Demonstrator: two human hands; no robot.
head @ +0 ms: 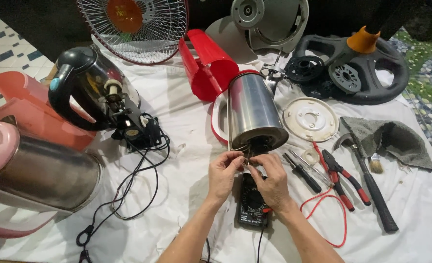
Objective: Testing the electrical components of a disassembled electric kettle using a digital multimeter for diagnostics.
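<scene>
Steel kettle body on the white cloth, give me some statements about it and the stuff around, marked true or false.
1. The shiny steel kettle body lies on its side. True.
2. Both hands, left hand and right hand, work at its open base. True.
3. The black multimeter sits left of the kettle. False: it lies beneath the hands.
4. The red-handled pliers are in the right hand. False: they lie on the white cloth.
5. A black-handled hammer lies at right. True.
</scene>
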